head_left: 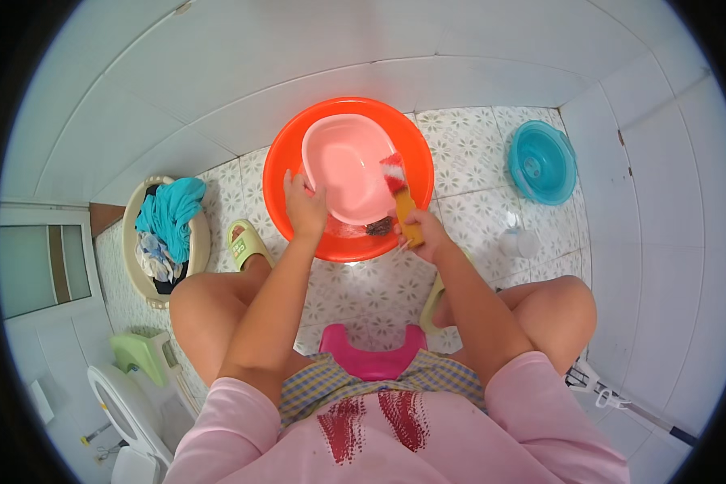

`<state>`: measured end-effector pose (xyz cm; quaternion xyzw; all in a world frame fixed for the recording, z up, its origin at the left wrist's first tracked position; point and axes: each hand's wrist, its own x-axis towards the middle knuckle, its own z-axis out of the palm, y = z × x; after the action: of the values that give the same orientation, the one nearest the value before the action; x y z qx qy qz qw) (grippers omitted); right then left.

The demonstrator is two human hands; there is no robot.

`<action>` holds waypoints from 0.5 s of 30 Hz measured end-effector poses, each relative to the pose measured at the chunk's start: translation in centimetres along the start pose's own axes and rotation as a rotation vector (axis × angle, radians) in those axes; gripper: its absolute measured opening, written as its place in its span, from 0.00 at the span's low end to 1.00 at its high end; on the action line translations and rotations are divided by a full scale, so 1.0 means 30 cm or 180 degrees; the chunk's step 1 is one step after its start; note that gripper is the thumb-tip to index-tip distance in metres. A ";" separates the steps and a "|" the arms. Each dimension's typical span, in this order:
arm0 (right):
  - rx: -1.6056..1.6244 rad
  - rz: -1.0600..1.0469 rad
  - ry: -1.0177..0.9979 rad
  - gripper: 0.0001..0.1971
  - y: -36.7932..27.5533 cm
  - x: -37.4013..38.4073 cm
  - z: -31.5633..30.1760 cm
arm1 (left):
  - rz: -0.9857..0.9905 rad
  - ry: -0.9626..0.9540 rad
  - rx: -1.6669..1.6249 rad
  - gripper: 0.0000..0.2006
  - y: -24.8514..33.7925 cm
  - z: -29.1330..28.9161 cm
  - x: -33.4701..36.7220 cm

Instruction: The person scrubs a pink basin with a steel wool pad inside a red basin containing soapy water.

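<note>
A pink basin [348,165] sits tilted inside a larger orange-red basin [282,145] on the floor in front of me. My left hand [305,206] grips the pink basin's near left rim, thumb on the inner side. In my right hand [426,235] is a scrubbing brush with a yellow-orange handle [409,216]. Its red and white bristles [393,172] are at the pink basin's right rim; whether they touch it I cannot tell. A dark scouring pad [379,227] lies in the orange-red basin, between the pink basin and my right hand.
Left stands a cream laundry basket [201,234] heaped with turquoise, white and dark clothes. A turquoise basin [543,163] and a whitish translucent container [519,243] are on the tiled floor at right. Beneath me is a pink stool [373,367]; a toilet [125,403] stands lower left.
</note>
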<state>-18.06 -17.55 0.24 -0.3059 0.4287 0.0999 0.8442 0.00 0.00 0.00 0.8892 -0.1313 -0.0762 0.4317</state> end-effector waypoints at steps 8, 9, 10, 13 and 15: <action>0.0065 0.0116 -0.0356 0.17 -0.025 -0.062 -0.083 | -0.0575 -0.0158 0.0311 0.10 0.024 0.023 -0.019; 0.0087 0.0101 -0.0372 0.17 -0.032 -0.065 -0.072 | -0.1263 -0.0499 0.0314 0.10 0.042 0.019 -0.011; -0.0270 -0.0110 -0.0268 0.15 -0.040 -0.068 -0.057 | -0.1240 -0.0498 0.0334 0.10 0.039 0.017 -0.010; -0.0414 -0.0664 -0.0134 0.13 -0.043 -0.053 -0.023 | -0.2155 -0.0995 -0.1097 0.12 0.012 0.038 -0.038; -0.0193 -0.1001 -0.0094 0.12 -0.046 -0.046 -0.009 | -0.2106 -0.0660 -0.1491 0.13 0.019 0.072 -0.057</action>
<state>-18.49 -18.68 1.78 -0.3931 0.3598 -0.0160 0.8460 -2.26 -1.44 -0.83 0.7488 0.1394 -0.3277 0.5589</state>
